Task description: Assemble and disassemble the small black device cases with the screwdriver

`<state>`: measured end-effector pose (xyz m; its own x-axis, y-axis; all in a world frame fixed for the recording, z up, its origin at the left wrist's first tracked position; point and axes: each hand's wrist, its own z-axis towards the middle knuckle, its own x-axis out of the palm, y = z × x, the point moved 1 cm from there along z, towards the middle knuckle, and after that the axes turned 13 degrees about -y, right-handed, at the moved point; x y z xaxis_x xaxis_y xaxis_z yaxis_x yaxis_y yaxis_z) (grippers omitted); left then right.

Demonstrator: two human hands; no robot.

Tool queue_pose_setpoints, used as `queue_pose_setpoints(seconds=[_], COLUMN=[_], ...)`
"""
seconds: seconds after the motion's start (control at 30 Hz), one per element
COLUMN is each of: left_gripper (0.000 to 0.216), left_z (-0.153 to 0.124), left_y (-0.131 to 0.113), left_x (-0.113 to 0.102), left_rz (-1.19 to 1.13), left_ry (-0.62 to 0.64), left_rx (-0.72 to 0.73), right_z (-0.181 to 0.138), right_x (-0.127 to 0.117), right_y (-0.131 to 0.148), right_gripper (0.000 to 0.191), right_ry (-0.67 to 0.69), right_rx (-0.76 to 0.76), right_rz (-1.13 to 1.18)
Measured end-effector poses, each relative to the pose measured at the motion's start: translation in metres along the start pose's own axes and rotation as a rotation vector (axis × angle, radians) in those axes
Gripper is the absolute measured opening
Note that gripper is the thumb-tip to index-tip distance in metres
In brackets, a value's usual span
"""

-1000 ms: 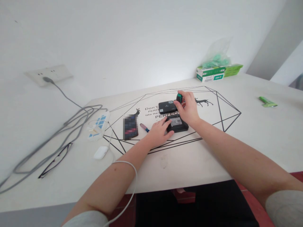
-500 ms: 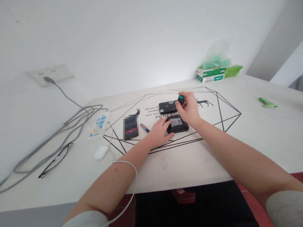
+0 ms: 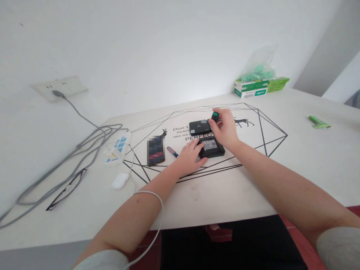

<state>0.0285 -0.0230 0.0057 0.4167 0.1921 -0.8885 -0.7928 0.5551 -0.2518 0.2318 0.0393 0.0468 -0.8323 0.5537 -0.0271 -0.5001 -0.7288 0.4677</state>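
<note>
My right hand (image 3: 225, 129) is closed around the green-and-black handle of a screwdriver (image 3: 215, 117). It holds the tool upright over an opened black box (image 3: 215, 152) with a white label inside. Fingers and palm hide much of the tool, and its tip is hard to make out. Against the box's left side rests my left hand (image 3: 191, 157), its thumb at the near edge and its fingers at the far left corner. Just behind the box lies a flat black cover (image 3: 198, 127) with small stickers. A small screwdriver with a pinkish-blue handle (image 3: 172, 151) lies left of my left hand.
A pixelated phone-like slab (image 3: 156, 150), a white case (image 3: 120, 180), a power strip (image 3: 119, 148), glasses (image 3: 67, 189) and grey cable (image 3: 92, 140) lie leftward. A white cord crosses my left forearm. Green-white boxes (image 3: 251, 86) stand at the back; a green wrapper (image 3: 319, 122) lies right.
My right hand shifts very slightly with the green-and-black screwdriver, whose handle appears turned a little. My left hand and the box stay in place.
</note>
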Motion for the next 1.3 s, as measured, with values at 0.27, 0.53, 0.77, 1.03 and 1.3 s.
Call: queue_pose_setpoints(seconds=[0.27,0.53,0.77,1.03,1.3], left_gripper=[0.065,0.066,0.066,0.068,0.068], left_z=[-0.001,-0.001,0.000,0.000,0.000], left_y=[0.002,0.000,0.002,0.001,0.000], left_x=[0.002,0.001,0.002,0.002,0.000], left_rz=[-0.003,0.006,-0.001,0.006,0.001], left_ry=[-0.027,-0.019,-0.025,-0.020,-0.012], left_rx=[0.018,0.019,0.021,0.019,0.002], right_z=[0.002,0.001,0.002,0.001,0.004], right_x=[-0.001,-0.001,-0.003,-0.003,-0.004], right_y=[0.001,0.002,0.011,0.013,0.006], right_gripper=[0.034,0.033,0.030,0.031,0.034], right_ry=[0.010,0.022,0.048,0.011,0.026], right_rx=[-0.018,-0.011,-0.045,-0.076,-0.104], right_rz=[-0.018,0.032,0.024,0.029,-0.009])
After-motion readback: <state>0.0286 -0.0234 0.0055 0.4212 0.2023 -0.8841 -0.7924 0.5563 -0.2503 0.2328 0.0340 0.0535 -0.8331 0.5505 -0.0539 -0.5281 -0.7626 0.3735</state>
